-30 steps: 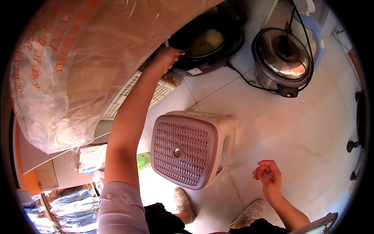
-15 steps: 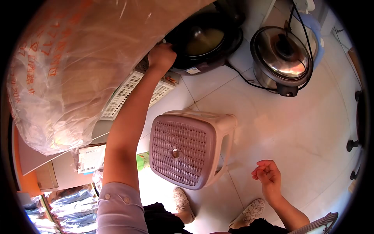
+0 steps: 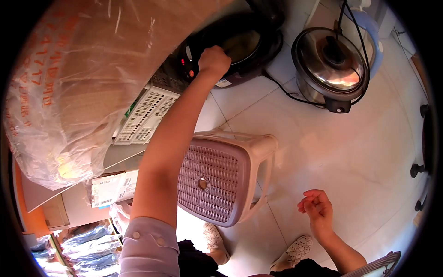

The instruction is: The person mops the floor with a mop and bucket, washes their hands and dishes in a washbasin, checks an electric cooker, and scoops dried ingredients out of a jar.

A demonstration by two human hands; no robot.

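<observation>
My left hand [image 3: 215, 61] is closed over the near left edge of a black electric cooker [image 3: 251, 71] at the top. Its fingers point down and away, and what they hold is hidden. Yellowish food or liquid [image 3: 242, 47] lies in the cooker's pan, and red lights glow on the panel left of my hand. At the lower right, my right hand [image 3: 318, 207] hangs in the air above the floor, fingers loosely curled and apart, with nothing in them.
Below the cooker stands a mauve and cream stool [image 3: 212, 180]. A lidded steel pot [image 3: 330, 62] with a black cord is at the upper right. Plastic-wrapped goods [image 3: 87, 92] fill the upper left, beside a white perforated basket [image 3: 147, 117] and a white box [image 3: 113, 188].
My left hand has moved right across the cooker's edge, uncovering the lit panel. The rounded pale shape seen earlier in the pan no longer shows. My right hand stays where it was.
</observation>
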